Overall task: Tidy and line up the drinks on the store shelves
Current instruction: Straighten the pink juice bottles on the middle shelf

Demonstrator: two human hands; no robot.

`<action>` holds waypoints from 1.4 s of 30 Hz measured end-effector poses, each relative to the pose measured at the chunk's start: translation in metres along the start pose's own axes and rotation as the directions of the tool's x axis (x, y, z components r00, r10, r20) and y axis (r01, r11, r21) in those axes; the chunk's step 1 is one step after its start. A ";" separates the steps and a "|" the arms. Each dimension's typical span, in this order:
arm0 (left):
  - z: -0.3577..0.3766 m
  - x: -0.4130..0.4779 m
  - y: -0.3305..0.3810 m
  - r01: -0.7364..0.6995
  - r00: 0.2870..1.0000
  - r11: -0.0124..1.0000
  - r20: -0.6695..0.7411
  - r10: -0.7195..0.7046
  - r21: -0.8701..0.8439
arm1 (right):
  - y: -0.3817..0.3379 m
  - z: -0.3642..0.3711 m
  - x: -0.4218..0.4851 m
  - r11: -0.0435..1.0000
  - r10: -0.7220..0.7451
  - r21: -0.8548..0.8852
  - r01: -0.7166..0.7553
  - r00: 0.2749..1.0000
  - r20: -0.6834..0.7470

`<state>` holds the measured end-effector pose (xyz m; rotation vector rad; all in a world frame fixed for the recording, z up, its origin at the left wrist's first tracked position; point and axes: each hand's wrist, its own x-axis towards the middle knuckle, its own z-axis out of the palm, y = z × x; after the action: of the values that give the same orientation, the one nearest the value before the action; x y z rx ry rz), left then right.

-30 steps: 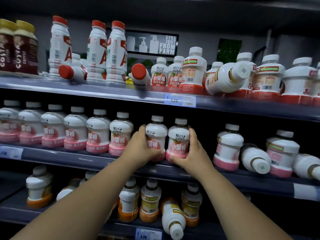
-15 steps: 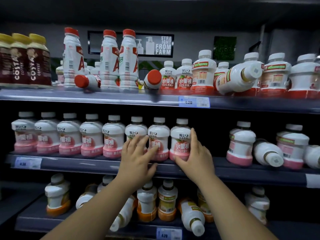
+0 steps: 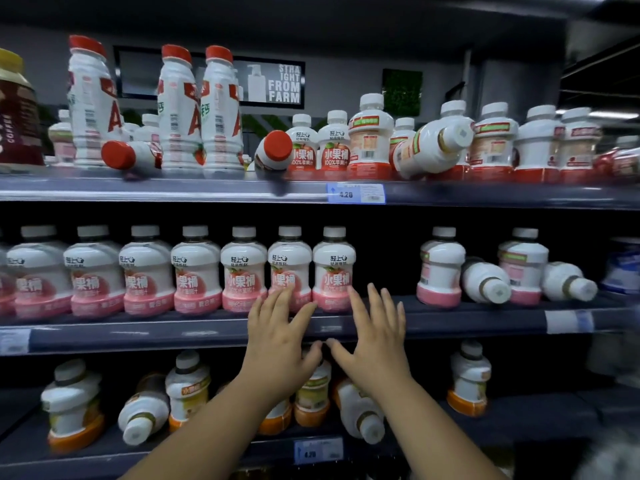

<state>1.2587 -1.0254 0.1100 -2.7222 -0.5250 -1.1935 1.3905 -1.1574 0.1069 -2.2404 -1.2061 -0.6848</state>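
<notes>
Both hands are held open with fingers spread, nothing gripped: left hand (image 3: 280,337) and right hand (image 3: 375,336) just before the pink bottles (image 3: 244,271) lined upright on the middle shelf (image 3: 138,336). To the right, 2 toppled bottles (image 3: 485,282) are best stood up, labels forward. Squat, smooth white plastic, round-shouldered, is seen.

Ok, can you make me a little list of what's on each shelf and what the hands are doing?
top shelf: tall red-capped bottles, two of them fallen over; squat red-banded bottles, with one tipped bottle
middle shelf: neat row of pink bottles on the left; further right, two standing and two lying bottles
bottom shelf: orange bottles, some standing, some lying
left hand: open, fingers spread, holding nothing
right hand: open, holding nothing
price tag: 4.20
</notes>
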 end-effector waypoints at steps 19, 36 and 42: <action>0.058 0.087 0.186 -0.018 1.000 0.951 -0.030 0.009 -0.307 | 0.191 -0.078 -0.024 0.985 0.169 0.007 -0.171 0.969 -0.182; 0.081 0.159 0.226 0.471 0.882 0.839 0.111 -0.459 -0.275 | 0.256 -0.060 0.027 0.934 0.011 0.323 0.154 0.889 -0.457; 0.065 0.147 0.181 0.465 0.884 0.841 0.098 -0.457 -0.276 | 0.226 -0.105 0.069 0.793 0.171 0.607 0.049 0.939 -0.299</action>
<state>1.4608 -1.1391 0.1782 -2.9586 -1.1513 -1.4372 1.5967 -1.2910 0.1862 -1.5367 -0.9884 -0.5274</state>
